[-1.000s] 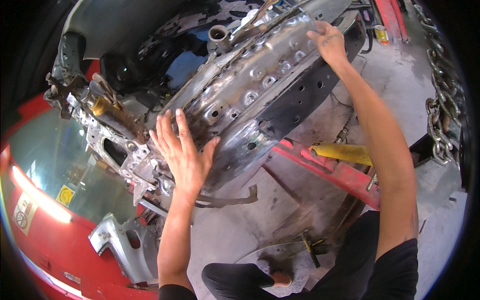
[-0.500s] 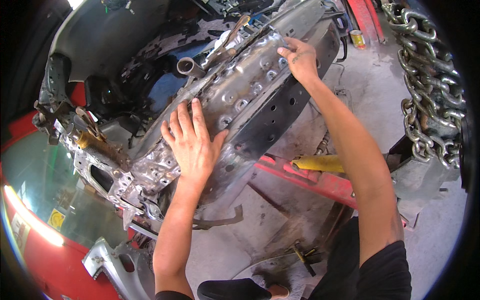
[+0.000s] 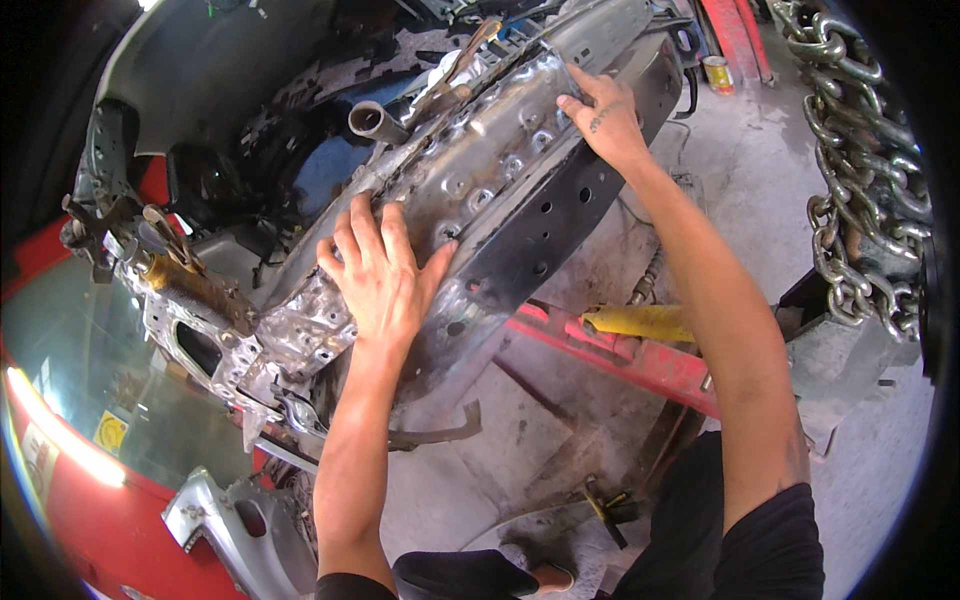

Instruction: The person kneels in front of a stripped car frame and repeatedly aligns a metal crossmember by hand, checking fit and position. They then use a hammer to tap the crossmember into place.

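A long bare-metal rail panel (image 3: 475,165), pitted with round spot-weld marks, runs diagonally across a stripped car body. My left hand (image 3: 378,275) rests on its near part, fingers spread and curving over the top, thumb out toward the side edge. Farther along, my right hand (image 3: 608,122) touches the panel's far part; its thumb and forefinger lie apart on the metal, while the other fingers are mostly hidden. Below and to the right of the panel extends a dark metal side piece (image 3: 560,215) with several round holes. No tool shows in either hand.
A short pipe (image 3: 372,122) stands up beyond the panel. Heavy chains (image 3: 850,150) hang at the right. A red beam (image 3: 620,360) and a yellow cylinder (image 3: 640,321) lie below my right forearm. A small can (image 3: 717,75), a hammer-like tool (image 3: 606,515) and a silver body part (image 3: 240,530) are lower down.
My left hand's fingers are more bent and have shifted slightly left along the panel. My right hand stays in nearly the same place. The view has shifted a little.
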Action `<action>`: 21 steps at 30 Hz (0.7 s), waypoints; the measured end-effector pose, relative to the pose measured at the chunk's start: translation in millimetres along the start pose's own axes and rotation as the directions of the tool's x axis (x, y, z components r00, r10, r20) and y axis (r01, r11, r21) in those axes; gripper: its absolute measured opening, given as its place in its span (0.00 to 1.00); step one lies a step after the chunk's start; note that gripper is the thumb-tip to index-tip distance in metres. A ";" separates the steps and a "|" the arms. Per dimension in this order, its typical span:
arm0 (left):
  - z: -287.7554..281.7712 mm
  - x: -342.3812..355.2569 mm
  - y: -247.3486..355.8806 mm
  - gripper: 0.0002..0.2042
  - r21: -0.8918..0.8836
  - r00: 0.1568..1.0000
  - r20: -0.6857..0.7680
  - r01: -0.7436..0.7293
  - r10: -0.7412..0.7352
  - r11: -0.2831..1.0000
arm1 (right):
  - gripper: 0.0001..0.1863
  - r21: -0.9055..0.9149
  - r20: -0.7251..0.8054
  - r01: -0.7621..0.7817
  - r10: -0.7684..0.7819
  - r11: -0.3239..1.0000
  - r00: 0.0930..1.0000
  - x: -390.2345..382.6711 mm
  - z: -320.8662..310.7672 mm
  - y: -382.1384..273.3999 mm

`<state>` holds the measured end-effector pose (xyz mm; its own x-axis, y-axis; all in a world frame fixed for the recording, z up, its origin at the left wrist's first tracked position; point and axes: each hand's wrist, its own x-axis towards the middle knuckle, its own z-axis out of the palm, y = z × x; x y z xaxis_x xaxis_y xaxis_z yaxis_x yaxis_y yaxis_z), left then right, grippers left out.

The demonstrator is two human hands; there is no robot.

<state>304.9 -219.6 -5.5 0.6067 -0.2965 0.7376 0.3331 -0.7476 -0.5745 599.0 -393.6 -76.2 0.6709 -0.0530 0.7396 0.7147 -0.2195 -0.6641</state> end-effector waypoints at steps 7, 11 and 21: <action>0.2 -2.6 -0.7 0.43 0.000 1.000 -0.007 0.008 -0.008 1.000 | 0.37 0.189 0.072 -0.043 0.030 0.981 0.997 0.5 -1.4 4.4; -2.3 -0.2 3.6 0.42 -0.028 1.000 -0.015 0.026 -0.026 0.999 | 0.31 0.184 0.054 -0.085 0.076 0.979 0.996 4.4 4.2 12.2; -12.7 -14.6 1.5 0.37 -0.236 0.999 -0.032 0.021 -0.030 0.972 | 0.28 0.126 0.019 0.029 -0.032 0.992 0.999 17.5 7.2 37.4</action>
<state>287.3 -223.9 -12.6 0.5732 -0.2931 0.7652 0.1665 -0.8727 -0.4590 638.9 -395.7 -88.9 0.6514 -0.0272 0.7582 0.7533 -0.0962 -0.6506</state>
